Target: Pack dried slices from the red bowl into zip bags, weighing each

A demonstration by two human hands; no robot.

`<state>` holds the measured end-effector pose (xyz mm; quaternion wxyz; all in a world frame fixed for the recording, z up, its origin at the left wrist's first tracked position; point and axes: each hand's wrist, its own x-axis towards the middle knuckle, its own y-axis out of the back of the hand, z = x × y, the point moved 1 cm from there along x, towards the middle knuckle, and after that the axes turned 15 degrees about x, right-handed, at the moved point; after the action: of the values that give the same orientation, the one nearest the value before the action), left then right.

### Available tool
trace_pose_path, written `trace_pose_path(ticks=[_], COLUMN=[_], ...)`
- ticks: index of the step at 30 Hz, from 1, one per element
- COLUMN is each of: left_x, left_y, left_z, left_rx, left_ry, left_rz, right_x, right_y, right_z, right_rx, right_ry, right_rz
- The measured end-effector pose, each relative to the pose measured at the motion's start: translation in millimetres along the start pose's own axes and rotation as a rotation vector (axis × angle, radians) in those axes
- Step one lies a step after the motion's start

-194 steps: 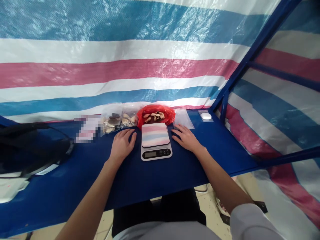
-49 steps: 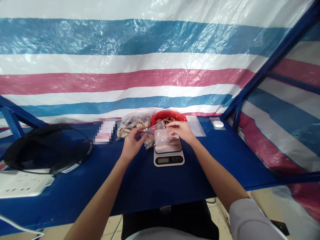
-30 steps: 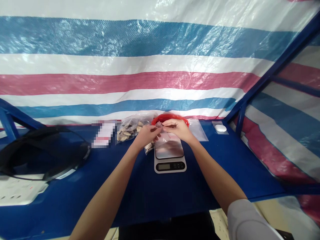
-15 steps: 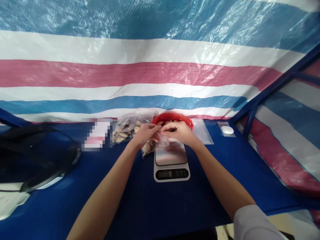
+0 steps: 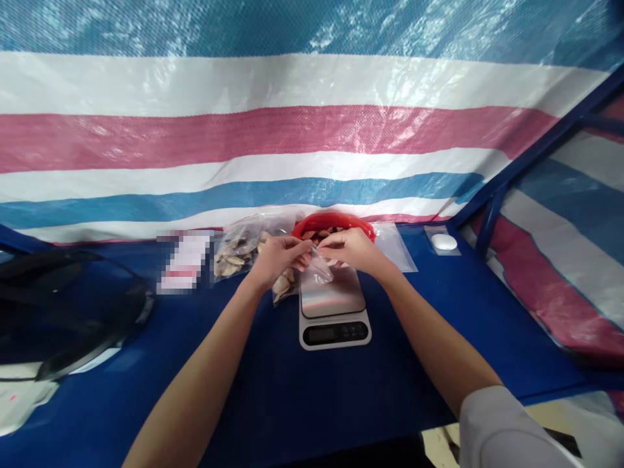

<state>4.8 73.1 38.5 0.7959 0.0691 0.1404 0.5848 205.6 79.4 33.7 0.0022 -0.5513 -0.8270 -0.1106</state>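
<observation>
Between my two hands is a small clear plastic bag [image 5: 322, 270], held over the back of a kitchen scale [image 5: 332, 300]. My left hand [image 5: 280, 259] pinches its left side, thumb against fingers. With thumb and forefinger, my right hand [image 5: 351, 250] grips the bag's upper right edge. The scale has a silver plate and a dark display strip. Just behind my hands sits a red basket [image 5: 336, 218] with dark and reddish dried pieces in it. Clear bags of pale dried slices [image 5: 234, 257] lie left of my left hand, one partly hidden by it.
Flat clear bags [image 5: 397, 250] lie right of the basket, and a white rounded object [image 5: 443, 242] rests on a small clear packet farther right. A blurred-out card [image 5: 185, 263] and a large black object [image 5: 73, 312] are on the left. Striped sheeting [image 5: 292, 136] hangs behind the blue table [image 5: 273, 390].
The small bag hangs lower and shows more between my hands, which have drawn slightly apart. The view has shifted a little, and more of the basket's contents shows.
</observation>
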Motion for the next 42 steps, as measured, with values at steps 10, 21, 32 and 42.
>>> trace_pose_path(ticks=[10,21,32,42], left_x=[-1.4,-0.7,-1.5,-7.0], left_y=[-4.9,-5.0,-3.3,4.7], left_z=[5.1,3.7,4.4,13.2], left_rx=[0.042,0.065,0.175,0.347], left_ry=[0.068,0.061,-0.029,0.022], left_rz=[-0.026,0.003,0.076,0.025], right_x=[-1.0,0.8,3.6,0.3], right_y=[-1.7,-5.9,-2.1,0.3], right_z=[-4.6,-0.2,8.2,-2.1], right_rx=[0.148,0.124,0.044,-0.043], right_ry=[-0.056,-0.089,-0.045,-0.039], right_rz=[-0.062,-0.014,0.097,0.099])
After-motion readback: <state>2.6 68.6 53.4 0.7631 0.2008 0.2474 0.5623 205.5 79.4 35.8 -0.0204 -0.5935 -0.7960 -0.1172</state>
